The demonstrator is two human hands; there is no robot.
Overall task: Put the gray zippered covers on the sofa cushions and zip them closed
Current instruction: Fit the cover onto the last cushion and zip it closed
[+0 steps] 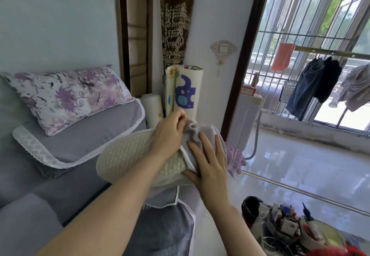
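- Living-room corner, gray sofa (84, 147) on the left with a purple floral pillow (66, 99) lying on top, glossy tiled floor (300, 165) off to the right.
- Past the fingertips: rolled-up play mat (188, 91) propped in the corner, and further right, laundry (316, 87) hanging by the barred window.
- Cream waffle-textured cushion (128, 155) lying under both palms, only its far end tucked into the gray cover (206, 133) so far.
- Left hand (170, 133): fingers curled, pinching a bunched fold of the cover right at the fingertips.
- Right hand (208, 167): fingers spread flat on top of the cover, thumb down at its white-piped edge, touching the cushion.
- Zipper: can't make it out.
- Below the wrists, another gray cushion with white piping (166, 225).
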